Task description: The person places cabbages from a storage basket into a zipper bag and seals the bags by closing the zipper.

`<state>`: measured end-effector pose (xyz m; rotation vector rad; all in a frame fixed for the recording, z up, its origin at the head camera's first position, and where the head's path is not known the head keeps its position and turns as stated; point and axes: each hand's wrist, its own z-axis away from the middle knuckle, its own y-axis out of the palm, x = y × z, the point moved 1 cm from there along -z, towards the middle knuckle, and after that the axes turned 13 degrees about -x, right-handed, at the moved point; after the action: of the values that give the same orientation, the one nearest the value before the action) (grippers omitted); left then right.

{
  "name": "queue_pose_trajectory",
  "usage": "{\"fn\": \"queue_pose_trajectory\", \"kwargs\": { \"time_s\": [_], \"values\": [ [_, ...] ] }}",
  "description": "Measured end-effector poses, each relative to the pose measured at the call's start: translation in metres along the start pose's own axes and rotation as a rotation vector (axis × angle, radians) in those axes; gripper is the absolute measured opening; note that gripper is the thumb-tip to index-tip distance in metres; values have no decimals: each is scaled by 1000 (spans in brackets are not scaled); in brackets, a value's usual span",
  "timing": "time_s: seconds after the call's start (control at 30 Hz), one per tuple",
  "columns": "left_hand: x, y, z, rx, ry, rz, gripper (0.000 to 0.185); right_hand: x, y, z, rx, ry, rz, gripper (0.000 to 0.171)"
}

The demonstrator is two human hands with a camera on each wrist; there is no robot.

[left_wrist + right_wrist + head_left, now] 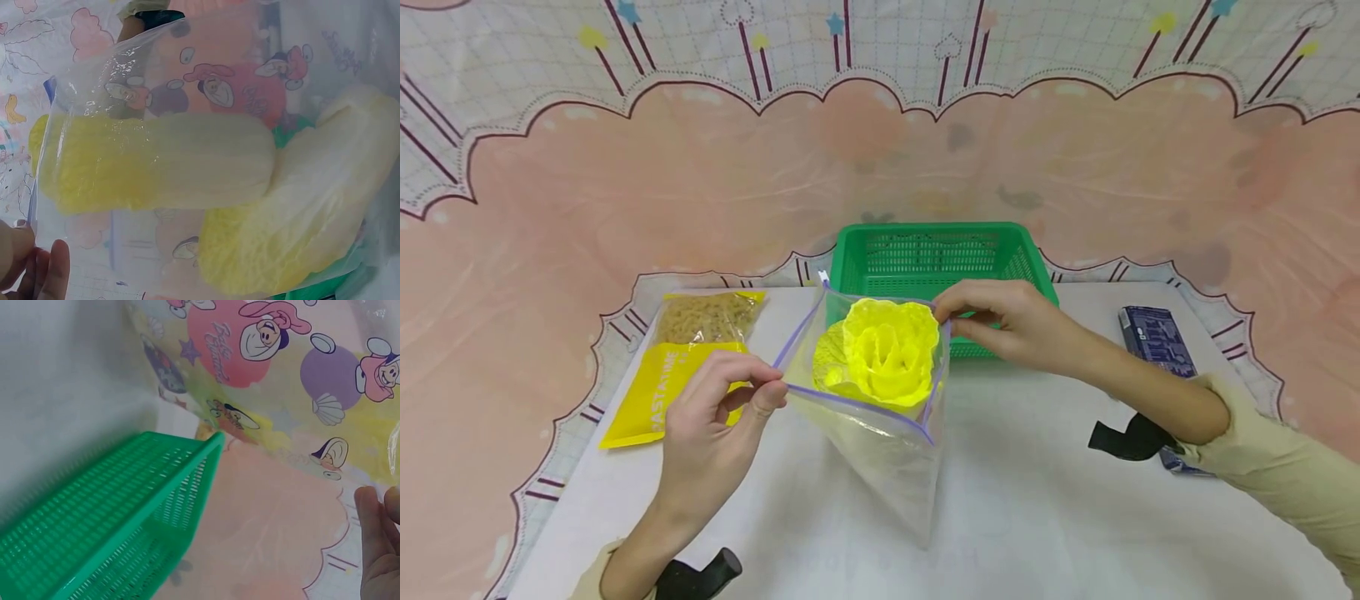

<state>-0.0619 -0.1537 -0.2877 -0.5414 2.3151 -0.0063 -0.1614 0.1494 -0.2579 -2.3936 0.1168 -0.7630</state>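
A clear zip-top bag (880, 467) with purple seal edges hangs upright with its mouth spread. My left hand (718, 425) pinches the left corner of its rim between thumb and fingers. On the right side of the rim, the thumb and fingers of my right hand (1015, 325) pinch the edge. Yellow-topped napa cabbage (891, 354) shows through the opening. In the left wrist view, one cabbage (150, 165) lies along the bag and a second cabbage (306, 194) sits slanted at its bottom. Printed cartoon figures (265, 334) cover the bag's side in the right wrist view.
Behind the bag stands a green plastic basket (940, 229) on the white table (1037, 500). A yellow pasta packet (640, 396) lies at the left, partly behind my left hand. Under my right forearm, a dark blue packet (1157, 337) lies near the table's right edge.
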Motion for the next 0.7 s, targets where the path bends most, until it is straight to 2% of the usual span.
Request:
{"fn": "queue_pose_trajectory", "kwargs": {
  "time_s": [0.37,0.6,0.7],
  "values": [
    [0,0,1,15,14,-12,26,-1,2,1,1,-12,-54,26],
    [-7,-1,-8,-23,111,53,17,7,-2,-5,-82,-14,-80,25],
    [-12,-1,-11,-57,117,104,17,12,-5,-8,-140,-26,-107,26]
  ]
}}
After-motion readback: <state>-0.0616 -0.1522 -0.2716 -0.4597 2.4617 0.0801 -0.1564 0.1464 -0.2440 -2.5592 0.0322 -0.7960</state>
